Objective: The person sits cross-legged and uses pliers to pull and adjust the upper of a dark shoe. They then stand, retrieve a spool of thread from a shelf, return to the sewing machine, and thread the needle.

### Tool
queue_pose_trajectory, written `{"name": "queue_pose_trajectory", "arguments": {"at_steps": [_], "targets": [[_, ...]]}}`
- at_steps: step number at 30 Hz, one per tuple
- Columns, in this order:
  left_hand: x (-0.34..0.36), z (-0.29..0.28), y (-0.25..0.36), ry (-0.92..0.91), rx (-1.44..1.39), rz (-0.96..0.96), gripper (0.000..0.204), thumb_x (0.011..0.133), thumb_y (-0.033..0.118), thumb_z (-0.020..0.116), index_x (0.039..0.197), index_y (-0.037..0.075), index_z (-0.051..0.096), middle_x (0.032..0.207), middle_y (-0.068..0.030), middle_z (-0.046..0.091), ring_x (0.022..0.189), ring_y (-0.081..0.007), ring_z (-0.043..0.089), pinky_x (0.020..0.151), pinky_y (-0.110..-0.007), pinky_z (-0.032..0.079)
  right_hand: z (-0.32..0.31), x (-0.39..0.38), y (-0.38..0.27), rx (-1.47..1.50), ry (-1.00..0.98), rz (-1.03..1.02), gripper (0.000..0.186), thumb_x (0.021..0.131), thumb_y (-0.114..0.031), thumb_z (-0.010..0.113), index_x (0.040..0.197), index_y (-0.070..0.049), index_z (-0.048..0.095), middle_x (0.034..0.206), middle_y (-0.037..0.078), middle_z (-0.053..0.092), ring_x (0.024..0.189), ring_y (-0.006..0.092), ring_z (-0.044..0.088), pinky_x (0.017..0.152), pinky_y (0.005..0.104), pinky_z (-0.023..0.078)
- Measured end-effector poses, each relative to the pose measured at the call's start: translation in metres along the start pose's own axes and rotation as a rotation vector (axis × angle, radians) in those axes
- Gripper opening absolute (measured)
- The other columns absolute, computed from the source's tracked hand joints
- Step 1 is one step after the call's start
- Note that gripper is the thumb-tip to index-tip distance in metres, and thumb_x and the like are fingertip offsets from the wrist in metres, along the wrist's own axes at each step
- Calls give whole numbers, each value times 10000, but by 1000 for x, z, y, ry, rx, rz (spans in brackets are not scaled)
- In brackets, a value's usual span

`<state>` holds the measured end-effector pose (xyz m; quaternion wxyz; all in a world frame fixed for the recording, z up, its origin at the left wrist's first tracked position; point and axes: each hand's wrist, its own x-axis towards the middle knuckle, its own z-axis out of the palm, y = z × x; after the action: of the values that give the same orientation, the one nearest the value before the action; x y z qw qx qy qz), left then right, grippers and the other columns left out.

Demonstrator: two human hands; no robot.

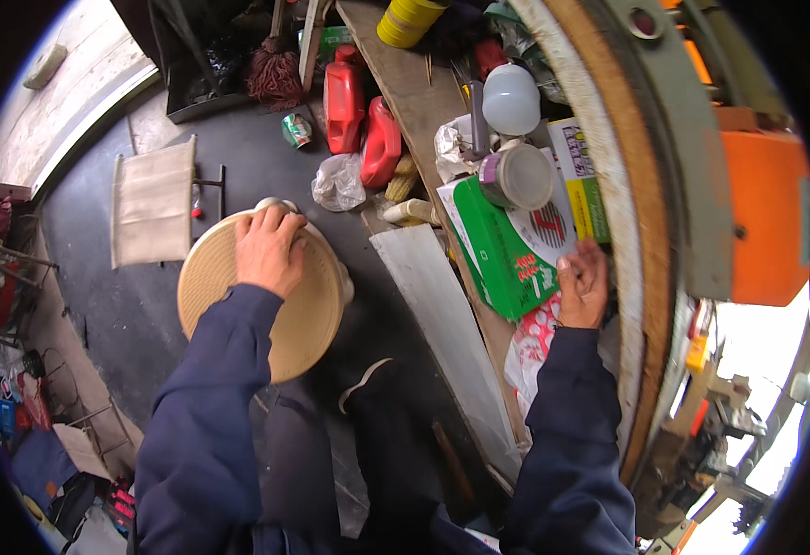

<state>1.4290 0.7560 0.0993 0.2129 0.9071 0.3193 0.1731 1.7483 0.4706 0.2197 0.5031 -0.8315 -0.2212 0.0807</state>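
My left hand (271, 252) is on a round tan plastic stool (225, 268) with a textured seat. Its fingers bend at the seat's far right rim, gripping it. Over a low shelf at the right, my right hand (582, 289) has its fingers loosely bent and apart, with nothing visible in them. Next to its thumb lies a green and white box (493, 250). A clear-lidded jar (522, 178) rests on the far end of that box. Below the box, a red and white plastic bag (532, 347) is partly hidden by my right arm.
A folding canvas stool (153, 205) stands on the dark floor at the left. Two red jugs (344, 102) and a crumpled clear bag (338, 182) sit beside the shelf. A grey board (442, 338) runs along it. An orange machine part (766, 217) juts out at the right.
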Motion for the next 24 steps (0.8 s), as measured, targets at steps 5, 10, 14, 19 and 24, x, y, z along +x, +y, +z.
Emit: {"name": "queue_pose_trajectory", "arguments": {"at_steps": [5,10,14,19,24], "targets": [[-11,16,5,3,57,35,353,854,38,606,1198,67,676,1306,-164,627,1377,-367,504,1188,-549,295,51,40,-34,-433,-204,-485,971,770,-209,894,1569,-45,367,1531,217,459,1353,366,513,1015,470,489],[-2,12,6,-58,24,17,354,834,35,594,1177,69,678,1300,-159,616,1364,-400,494,1209,-589,257,100,70,-62,-661,-277,-462,973,707,-155,910,1531,-67,400,1482,232,461,1334,417,512,1086,494,461],[2,7,9,-83,-5,3,360,812,27,606,1163,65,678,1274,-161,613,1357,-392,487,1223,-597,238,114,89,-83,-515,-256,-636,926,683,-130,900,1486,-99,439,1400,217,490,1252,431,550,1075,457,477],[3,8,9,-78,22,31,379,784,67,648,1162,78,676,1251,-139,627,1306,-386,521,1205,-613,252,187,136,-72,-442,-318,-676,850,720,-217,885,1442,-104,451,1319,201,512,1220,428,580,1055,504,478],[2,13,6,-80,-19,42,369,758,92,663,1125,60,683,1214,-150,631,1295,-396,519,1215,-615,224,230,156,-33,-882,-245,-811,706,769,-266,852,1381,-99,541,1334,194,527,1294,422,532,1088,511,431]]}}
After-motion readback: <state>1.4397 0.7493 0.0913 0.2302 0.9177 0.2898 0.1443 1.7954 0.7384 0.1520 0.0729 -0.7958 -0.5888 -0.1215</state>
